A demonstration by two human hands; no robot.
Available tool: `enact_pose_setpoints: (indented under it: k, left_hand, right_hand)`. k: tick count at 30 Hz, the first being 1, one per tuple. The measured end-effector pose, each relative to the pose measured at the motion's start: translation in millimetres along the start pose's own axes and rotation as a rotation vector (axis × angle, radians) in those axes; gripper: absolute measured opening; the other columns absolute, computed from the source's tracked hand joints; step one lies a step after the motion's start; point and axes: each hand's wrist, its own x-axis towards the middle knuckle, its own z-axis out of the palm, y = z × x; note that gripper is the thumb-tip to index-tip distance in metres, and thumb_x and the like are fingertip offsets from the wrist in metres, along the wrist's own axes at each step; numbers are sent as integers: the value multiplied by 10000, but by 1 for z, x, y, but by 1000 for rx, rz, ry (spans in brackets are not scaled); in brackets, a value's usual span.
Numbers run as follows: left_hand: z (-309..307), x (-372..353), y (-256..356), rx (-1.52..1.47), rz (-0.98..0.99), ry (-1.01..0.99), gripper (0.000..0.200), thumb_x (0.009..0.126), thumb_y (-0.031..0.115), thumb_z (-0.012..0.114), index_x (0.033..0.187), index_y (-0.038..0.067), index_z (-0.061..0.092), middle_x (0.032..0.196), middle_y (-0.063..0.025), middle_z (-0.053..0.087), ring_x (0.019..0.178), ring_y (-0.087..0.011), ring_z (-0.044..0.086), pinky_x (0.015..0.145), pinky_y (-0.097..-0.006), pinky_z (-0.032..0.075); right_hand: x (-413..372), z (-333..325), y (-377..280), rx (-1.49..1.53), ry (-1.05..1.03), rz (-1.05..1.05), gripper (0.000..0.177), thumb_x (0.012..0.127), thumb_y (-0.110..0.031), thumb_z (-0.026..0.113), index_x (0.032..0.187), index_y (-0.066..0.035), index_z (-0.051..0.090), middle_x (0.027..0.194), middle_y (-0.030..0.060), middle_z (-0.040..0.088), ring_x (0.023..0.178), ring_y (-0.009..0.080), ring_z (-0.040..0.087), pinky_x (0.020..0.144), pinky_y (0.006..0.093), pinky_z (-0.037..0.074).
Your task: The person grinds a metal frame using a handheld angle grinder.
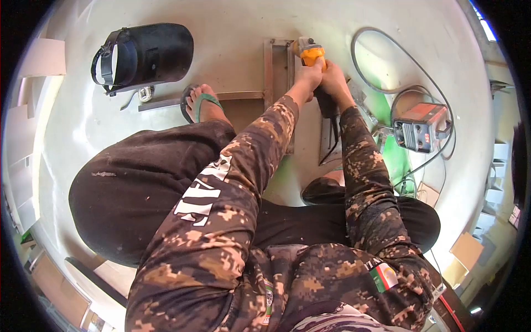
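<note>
A yellow angle grinder [313,51] is gripped in both of my hands, its head at the top right corner of a metal frame [269,72] on the floor. Wrapped around the grinder's body from the left is my left hand [306,81], fingers closed. My right hand [335,84] closes on it from the right side. The dark rear of the tool and its cord hang below the hands. Whether the disc touches the metal cannot be made out, as the grinder's head hides it. A long metal bar [238,96] runs left from the frame, beside my sandalled foot [206,106].
A black welding mask [166,55] lies at upper left, with a tape measure [146,93] below it. On the right stands an orange-and-grey welding machine [423,128], its black cable [381,34] looping over the floor. My bent knees flank the work.
</note>
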Motion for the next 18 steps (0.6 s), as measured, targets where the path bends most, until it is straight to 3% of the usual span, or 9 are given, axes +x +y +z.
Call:
enact_pose_setpoints:
  k: [9, 13, 15, 18]
  left_hand:
    - [-15, 43, -21, -3, 49, -15, 748, 923, 561, 608, 1309, -77, 547, 1284, -223, 605, 1135, -329, 622, 848, -457, 504]
    - [-22, 19, -4, -7, -3, -22, 742, 928, 543, 612, 1322, -80, 528, 1305, -232, 590, 1161, -349, 607, 862, -453, 502]
    - [-22, 29, -8, -5, 43, 28, 761, 915, 600, 606, 1312, -46, 549, 1228, -173, 626, 1060, -297, 620, 823, -432, 483]
    - [-24, 38, -9, 33, 26, 40, 756, 917, 588, 613, 1321, -46, 537, 1221, -174, 630, 1066, -295, 624, 833, -427, 490]
  right_hand:
    - [-11, 20, -23, 29, 118, 51, 471, 825, -364, 726, 1097, 10, 638, 1026, 222, 710, 974, 371, 684, 824, 417, 522]
    - [-15, 20, -38, -8, 133, 71, 474, 848, -377, 697, 1131, -1, 635, 1039, 220, 707, 978, 367, 682, 815, 416, 523]
    - [-15, 22, -41, -29, 134, 58, 481, 859, -387, 677, 1154, -10, 633, 1045, 226, 703, 981, 377, 679, 811, 423, 523]
    - [-12, 25, -41, 59, 129, 68, 462, 848, -353, 707, 1134, 1, 632, 1041, 213, 708, 984, 345, 686, 823, 401, 522]
